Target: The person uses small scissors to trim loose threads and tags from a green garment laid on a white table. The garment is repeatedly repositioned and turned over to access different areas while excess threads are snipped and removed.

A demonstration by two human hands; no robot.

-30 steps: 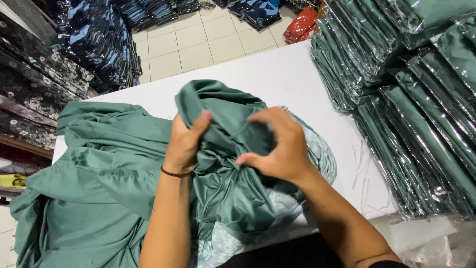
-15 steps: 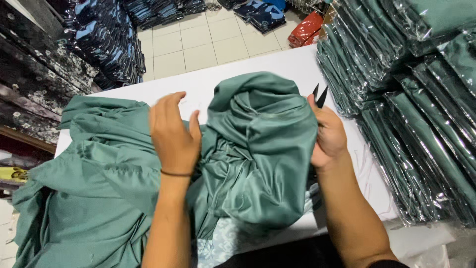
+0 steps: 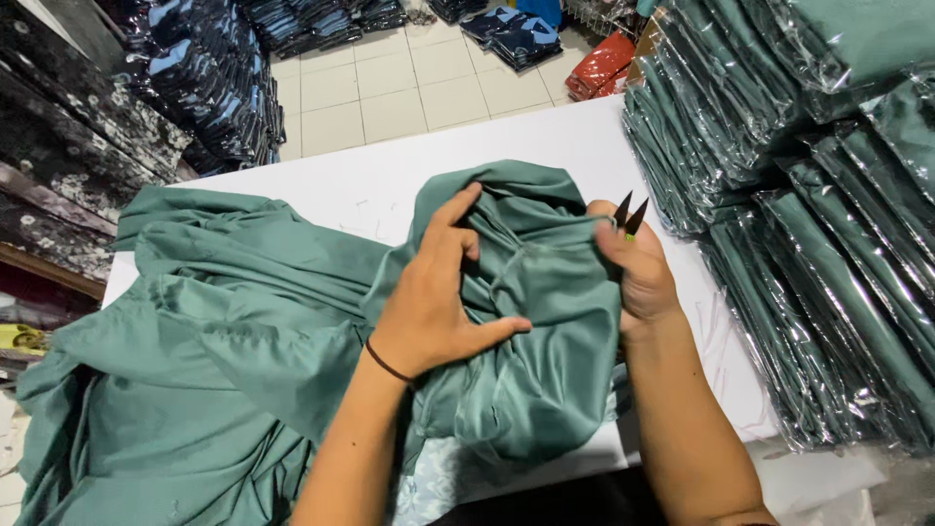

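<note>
Nearby, clear-bagged green packs [image 3: 779, 195] flank both hands [image 3: 433, 302].

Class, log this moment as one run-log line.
left hand: flat on green garment | right hand: gripping garment edge, holding small snips | white table

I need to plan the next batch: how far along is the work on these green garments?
Done: many folded green garments sit bagged in plastic in stacks at the right of the white table. In hand: the left hand presses a bunched green garment while the right hand grips its edge and holds small dark snips. Left: a loose heap of unfolded green fabric lies unbagged on the left.
</note>
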